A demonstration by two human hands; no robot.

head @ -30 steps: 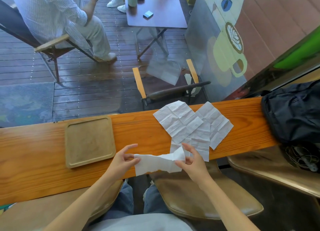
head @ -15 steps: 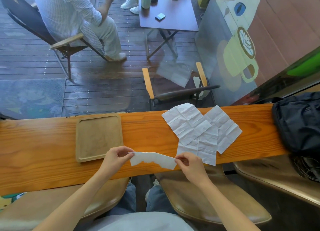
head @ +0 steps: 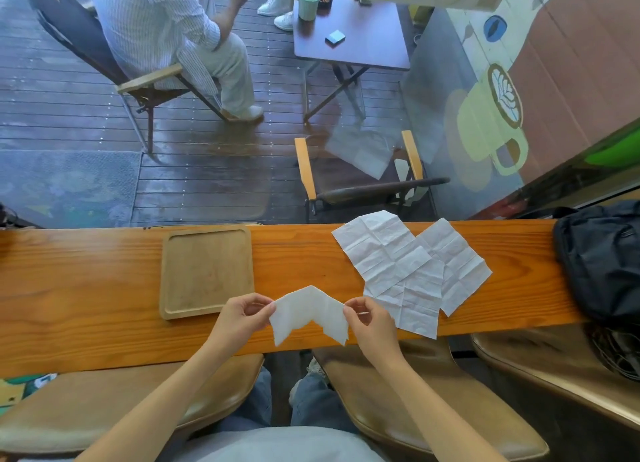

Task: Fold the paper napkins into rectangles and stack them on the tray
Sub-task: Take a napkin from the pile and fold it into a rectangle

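Observation:
A folded white paper napkin [head: 309, 312] is held over the near half of the wooden counter [head: 86, 288], bent upward in the middle like an arch. My left hand [head: 242, 318] pinches its left end and my right hand [head: 369, 321] pinches its right end. Left of my hands lies a square wooden tray [head: 207, 271] with nothing on it. To the right, three unfolded creased napkins [head: 408, 267] lie overlapping on the counter.
A dark bag [head: 602, 257] sits at the counter's right end. Brown padded stools [head: 426, 409] stand below the counter by my knees. Beyond the window glass, a person sits on a chair [head: 152, 84] near a small table [head: 353, 35].
The napkin was a flat strip stretched between my hands; now my hands are closer together and its middle is bowed upward. The view has shifted, with hands further over the counter.

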